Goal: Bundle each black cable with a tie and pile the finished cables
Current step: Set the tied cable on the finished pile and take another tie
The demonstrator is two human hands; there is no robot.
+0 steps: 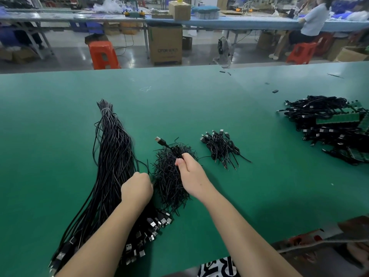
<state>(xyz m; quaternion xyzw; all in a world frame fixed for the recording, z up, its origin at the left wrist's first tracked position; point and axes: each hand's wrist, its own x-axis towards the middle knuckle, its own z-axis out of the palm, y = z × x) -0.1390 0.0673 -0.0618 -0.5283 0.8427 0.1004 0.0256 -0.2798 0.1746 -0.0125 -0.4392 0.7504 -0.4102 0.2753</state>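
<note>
Coiled black cable (pixel 175 150) held up in right hand (pixel 191 176), fingers pinched round the folded loops, USB plug (pixel 158 139) sticking out up-left, right over the heap of loose black ties (pixel 169 182) on the green table (pixel 199 100). Left hand (pixel 136 189) curled at the near-left edge of the tie heap, beside the long cable bundle (pixel 111 160); looks like it pinches a tie, but fingertips are hidden, so cannot tell for sure. Cable reads light, thin, springy: loops likely spring open if the pinch loosens, so hold at mid-coil where strands cross, tie goes round that same waist, not near the plug. Ties thin and tangly, may lift in clumps; take one by its end. Finished small pile (pixel 221 146) just right of the tie heap, plugs pointing away. Bigger heap of cables with green boards (pixel 329 124) well apart, far right. Untied stock fans from upper left down to plugs at near edge. Background: benches, orange stools (pixel 102 54), cardboard box (pixel 165 45), seated person (pixel 311 21) far right.
</note>
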